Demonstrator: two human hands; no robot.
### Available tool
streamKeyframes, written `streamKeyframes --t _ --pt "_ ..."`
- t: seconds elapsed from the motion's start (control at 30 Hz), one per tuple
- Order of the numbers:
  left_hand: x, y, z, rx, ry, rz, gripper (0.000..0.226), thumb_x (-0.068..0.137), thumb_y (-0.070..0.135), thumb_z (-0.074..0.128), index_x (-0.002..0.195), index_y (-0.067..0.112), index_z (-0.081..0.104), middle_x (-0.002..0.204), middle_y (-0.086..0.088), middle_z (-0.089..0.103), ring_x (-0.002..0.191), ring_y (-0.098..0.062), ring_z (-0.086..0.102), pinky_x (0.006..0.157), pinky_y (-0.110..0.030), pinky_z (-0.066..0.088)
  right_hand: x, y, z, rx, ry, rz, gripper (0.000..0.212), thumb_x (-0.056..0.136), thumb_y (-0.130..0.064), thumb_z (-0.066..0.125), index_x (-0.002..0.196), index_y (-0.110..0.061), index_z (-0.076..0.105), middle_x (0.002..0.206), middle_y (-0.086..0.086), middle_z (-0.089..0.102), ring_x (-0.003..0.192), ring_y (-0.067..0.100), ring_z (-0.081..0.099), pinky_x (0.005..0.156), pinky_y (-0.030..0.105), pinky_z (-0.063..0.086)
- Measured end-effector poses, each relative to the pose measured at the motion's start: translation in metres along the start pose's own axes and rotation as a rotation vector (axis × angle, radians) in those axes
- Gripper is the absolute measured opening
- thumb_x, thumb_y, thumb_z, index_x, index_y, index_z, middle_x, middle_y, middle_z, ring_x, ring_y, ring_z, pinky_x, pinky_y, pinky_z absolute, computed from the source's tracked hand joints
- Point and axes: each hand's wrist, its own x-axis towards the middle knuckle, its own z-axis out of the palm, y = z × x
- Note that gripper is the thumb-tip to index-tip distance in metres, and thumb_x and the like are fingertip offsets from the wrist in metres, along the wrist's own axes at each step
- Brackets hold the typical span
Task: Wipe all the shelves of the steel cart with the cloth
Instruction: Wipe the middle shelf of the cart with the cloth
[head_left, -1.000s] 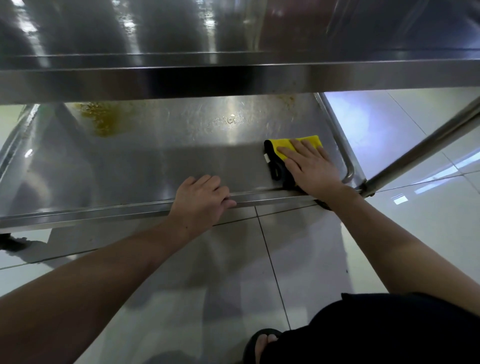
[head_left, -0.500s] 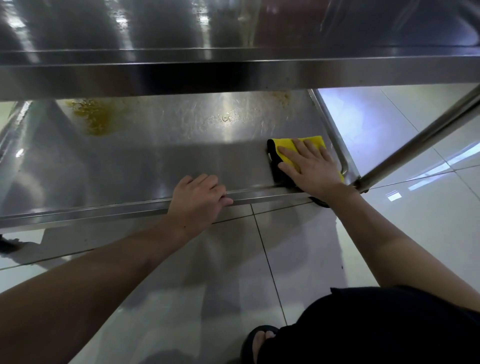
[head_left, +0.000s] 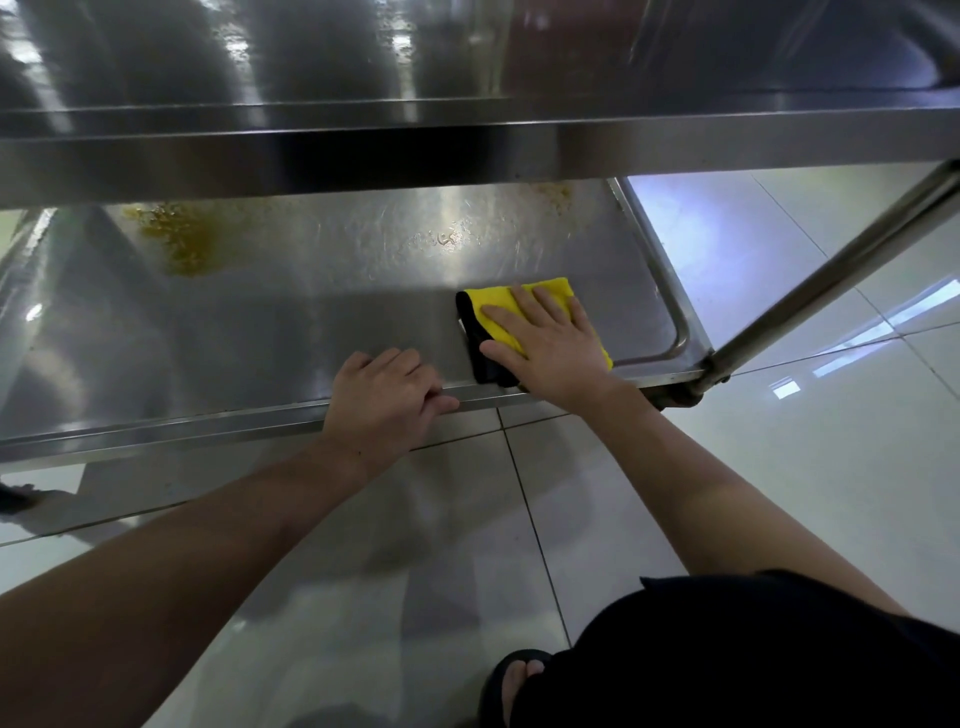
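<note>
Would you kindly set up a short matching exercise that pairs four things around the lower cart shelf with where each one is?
Things:
1. left hand
2. right hand
3. yellow cloth
4. brownish-yellow stain

Places:
A. far left part of the lower shelf
B. pressed flat on top of the cloth
C. curled over the shelf's front edge
D. lying on the shelf near its right front corner

Pairs: 1-C, 2-B, 3-D, 4-A

Bare forearms without sleeves, dark black clothing over the lap, a dark sandal on one foot.
</note>
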Motion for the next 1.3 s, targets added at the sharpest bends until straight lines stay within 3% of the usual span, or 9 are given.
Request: streamKeyframes --t 0.3,0.47,0.7,1.0,1.1,1.3 --pt "0.000 0.000 -0.002 -0.003 0.000 0.014 0.035 0.085 0.060 0.065 0.075 0.026 0.066 0.076 0.006 0.057 0.077 -0.021 0.060 0.071 -0.038 0.042 -0.018 0.078 -0.021 0.012 -0.071 0.061 0.058 0.104 -0.068 0.026 0.159 -0.053 0.023 0.173 -0.017 0.007 0.160 0.009 0.000 0.129 0.043 -0.004" --pt "0.000 0.002 -0.004 -0.008 0.019 -0.032 0.037 0.084 0.060 0.066 0.074 0.024 0.062 0.076 0.005 0.056 0.075 -0.022 0.059 0.068 -0.039 0.044 -0.026 0.113 -0.028 0.011 -0.084 0.104 0.063 0.099 -0.072 0.019 0.159 -0.054 0.021 0.173 -0.018 0.008 0.160 0.007 0.000 0.129 0.040 -0.005" --pt "-0.018 -0.022 -0.012 0.013 0.040 0.059 0.023 0.089 0.049 0.069 0.086 0.027 0.070 0.087 0.007 0.060 0.082 -0.020 0.061 0.075 -0.040 0.042 -0.028 0.116 -0.022 0.004 -0.004 0.046 0.074 0.094 -0.080 0.006 0.159 -0.052 0.026 0.172 -0.016 0.013 0.160 0.012 0.006 0.130 0.042 0.000" --pt "-0.015 -0.015 -0.018 -0.070 -0.007 -0.086 0.024 0.078 0.051 0.073 0.076 0.026 0.072 0.073 0.007 0.059 0.074 -0.020 0.063 0.074 -0.036 0.036 -0.021 0.077 -0.001 -0.027 0.123 -0.041 0.064 0.099 -0.073 0.019 0.150 -0.047 0.047 0.165 -0.007 0.037 0.155 0.022 0.029 0.125 0.049 0.023" --pt "-0.012 -0.013 -0.023 -0.090 -0.053 -0.141 0.031 0.074 0.048 0.083 0.073 0.026 0.062 0.071 0.008 0.060 0.073 -0.020 0.061 0.073 -0.036 0.036 -0.016 0.037 0.008 -0.017 0.216 -0.103 0.060 0.100 -0.072 0.026 0.144 -0.044 0.056 0.159 -0.002 0.047 0.148 0.028 0.040 0.119 0.052 0.032" --pt "-0.011 -0.012 -0.029 -0.088 -0.053 -0.174 0.050 0.067 0.051 0.086 0.069 0.027 0.042 0.063 0.009 0.051 0.066 -0.023 0.057 0.066 -0.035 0.033 -0.015 -0.006 0.024 -0.057 0.421 -0.189 0.055 0.102 -0.070 0.035 0.132 -0.037 0.068 0.141 0.000 0.063 0.129 0.028 0.057 0.107 0.046 0.042"
